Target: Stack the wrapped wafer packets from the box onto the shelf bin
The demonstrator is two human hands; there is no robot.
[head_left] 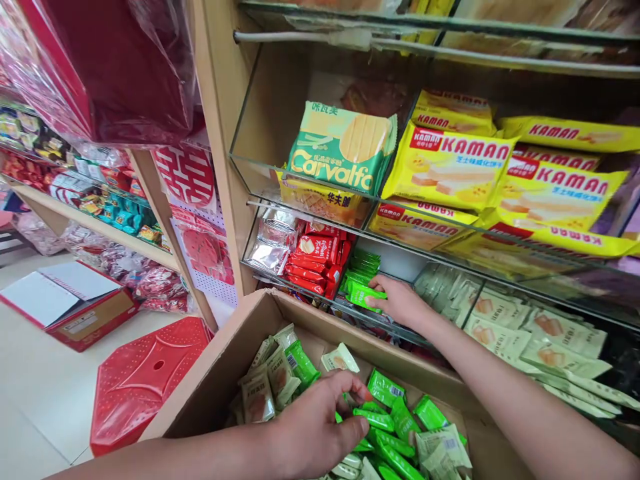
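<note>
My right hand [397, 303] reaches into a clear shelf bin, its fingers closed on a bright green snack packet [364, 295]. Behind that packet, more green packets [364, 263] stand in a row in the same bin. My left hand [325, 420] is low over an open cardboard box [200, 387], thumb and forefinger apart beside loose green packets [393, 427]. Some of its fingers are hidden from view. Pale beige packets [257, 393] lie mixed with the green ones in the box.
Red packets [317, 257] and silver packets [273, 240] fill the bin to the left; pale packets [500, 320] are to the right. Above sit yellow wafer packs [450, 163] and a green wafer pack [340, 147]. A red plastic stool [150, 373] and a carton [70, 300] stand on the floor.
</note>
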